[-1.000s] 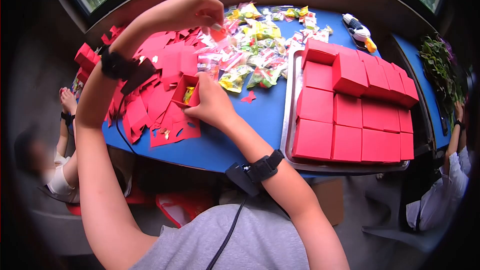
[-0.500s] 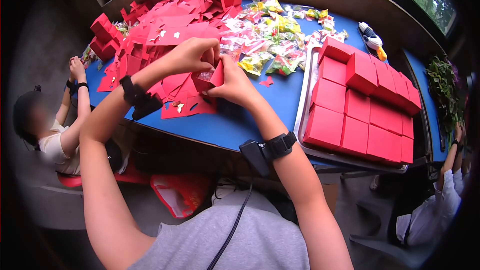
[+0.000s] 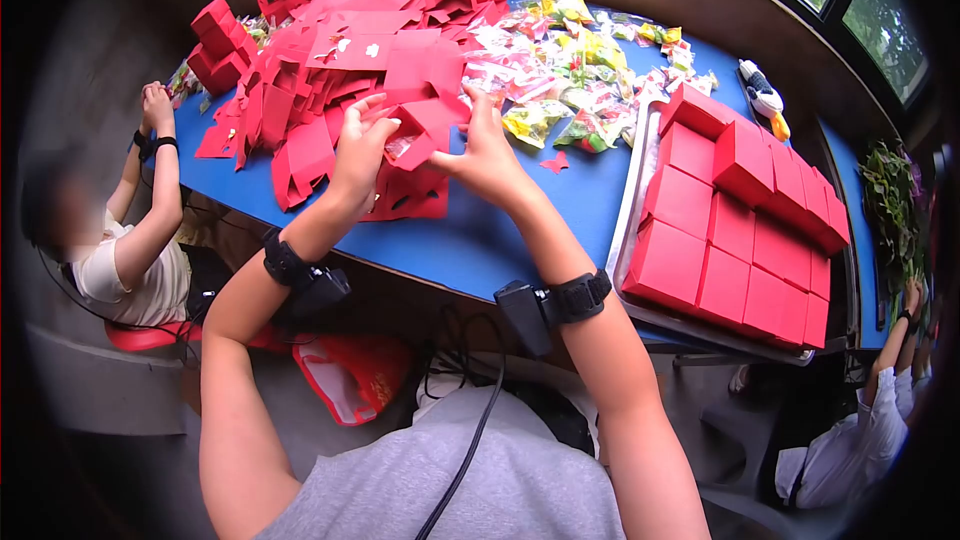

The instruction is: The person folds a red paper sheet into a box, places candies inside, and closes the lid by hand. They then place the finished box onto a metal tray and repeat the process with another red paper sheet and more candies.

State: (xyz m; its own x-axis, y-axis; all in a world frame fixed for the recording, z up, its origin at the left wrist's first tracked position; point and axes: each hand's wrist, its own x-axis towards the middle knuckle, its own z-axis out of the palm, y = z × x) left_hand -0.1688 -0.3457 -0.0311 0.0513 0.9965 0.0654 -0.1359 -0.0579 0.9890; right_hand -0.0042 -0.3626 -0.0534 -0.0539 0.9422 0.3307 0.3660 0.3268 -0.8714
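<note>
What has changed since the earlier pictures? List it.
The left hand came back from over the wrapped packets to the open red box. Clear wrapping now shows inside, where yellow did. The right hand stayed at the box; the boxes on the tray stayed put.

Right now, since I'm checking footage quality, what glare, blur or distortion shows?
Head view: black corners and a bowed blue table suggest wide-angle distortion; candy packets glint; the window is bright; the left co-worker's face is blurred; the floor looks dim.
</note>
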